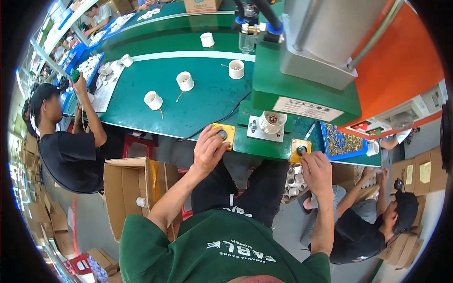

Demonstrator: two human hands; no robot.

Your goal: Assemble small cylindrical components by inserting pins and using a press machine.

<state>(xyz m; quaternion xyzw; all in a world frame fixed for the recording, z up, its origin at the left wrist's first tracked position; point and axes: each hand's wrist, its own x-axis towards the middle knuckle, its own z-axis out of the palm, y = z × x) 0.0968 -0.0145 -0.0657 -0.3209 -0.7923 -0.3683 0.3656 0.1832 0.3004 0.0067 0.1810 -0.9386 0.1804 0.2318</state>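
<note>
My left hand (207,150) lies over a yellow button box (229,137) at the table's edge, fingers apart on its dark green button. My right hand (317,172) touches the green button of a second yellow button box (296,144) with its fingertips, the fingers loosely stretched. Neither hand holds anything. Between them, a white cup-shaped part (272,123) with metal pieces inside sits upright on the metal fixture (257,134) of a green press (306,96). The press head hides what is directly above the cup.
Several similar white cups (185,81), some with thin wire leads, stand on the green conveyor (141,89). A blue tray (347,141) of small brass-coloured pieces lies right. An open carton (123,188) stands left of my legs. Co-workers sit left (71,137) and right (365,231).
</note>
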